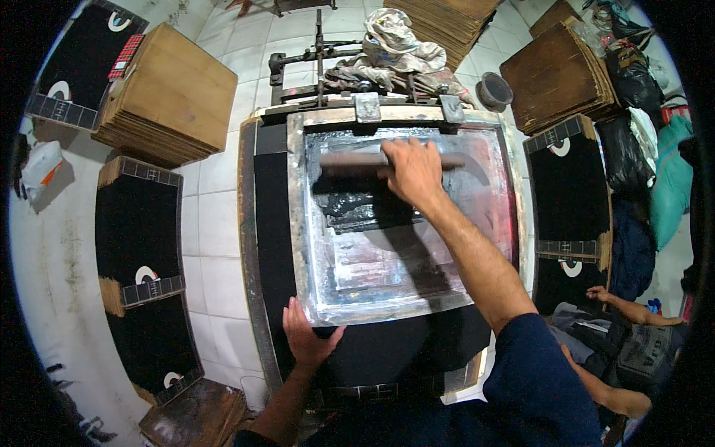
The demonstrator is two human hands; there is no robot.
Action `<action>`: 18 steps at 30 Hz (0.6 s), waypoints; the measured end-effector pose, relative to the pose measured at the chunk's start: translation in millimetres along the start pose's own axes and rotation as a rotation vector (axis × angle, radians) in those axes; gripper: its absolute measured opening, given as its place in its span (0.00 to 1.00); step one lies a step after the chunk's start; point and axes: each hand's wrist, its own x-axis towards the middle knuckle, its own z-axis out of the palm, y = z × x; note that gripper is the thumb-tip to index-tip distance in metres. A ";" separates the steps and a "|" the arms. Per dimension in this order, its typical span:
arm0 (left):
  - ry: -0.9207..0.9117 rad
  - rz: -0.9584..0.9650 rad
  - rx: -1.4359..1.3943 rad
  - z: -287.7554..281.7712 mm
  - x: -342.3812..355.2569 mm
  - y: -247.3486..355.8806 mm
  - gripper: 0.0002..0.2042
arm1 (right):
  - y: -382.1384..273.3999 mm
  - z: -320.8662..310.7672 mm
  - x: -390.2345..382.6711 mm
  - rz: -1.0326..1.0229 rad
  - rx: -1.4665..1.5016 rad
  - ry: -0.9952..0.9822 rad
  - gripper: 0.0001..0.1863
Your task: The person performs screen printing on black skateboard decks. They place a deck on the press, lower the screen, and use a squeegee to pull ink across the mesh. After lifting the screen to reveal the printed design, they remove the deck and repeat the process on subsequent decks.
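Observation:
My right hand (415, 170) is closed over the wooden handle of a squeegee (346, 161), which lies crosswise in the far part of a screen-printing frame (300, 231) and is blurred by motion. Wet black ink (350, 205) covers the mesh on the near side of the squeegee, mostly to the left. At the frame's near left corner rests my left hand (307, 339), its fingers stretched along the outer edge and its thumb spread away. Black fabric (395, 350) shows beneath the frame. Two metal clamps (366, 108) hold the frame's far edge.
Black fabric panels on boards (139, 231) stand along the left, with similar panels (570, 186) to the right. Stacked brown boards (175, 89) sit at far left. Crumpled cloths (402, 45) lie behind the clamps, near a bucket (495, 91). A seated person (618, 335) is close at lower right.

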 end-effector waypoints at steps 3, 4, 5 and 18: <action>0.018 0.013 -0.025 -2.3 1.7 0.6 0.60 | 3.5 17.1 47.8 -0.007 -0.054 0.160 0.19; 0.018 0.018 -0.048 -2.8 2.4 0.7 0.61 | 5.4 20.5 57.3 0.010 -0.063 0.128 0.19; -0.013 -0.016 -0.053 -3.3 2.6 1.4 0.61 | 6.2 23.1 61.2 -0.012 -0.077 0.151 0.20; 0.011 -0.042 -0.068 -5.8 5.9 5.6 0.60 | -31.6 -1.8 -95.6 0.043 -0.054 0.005 0.17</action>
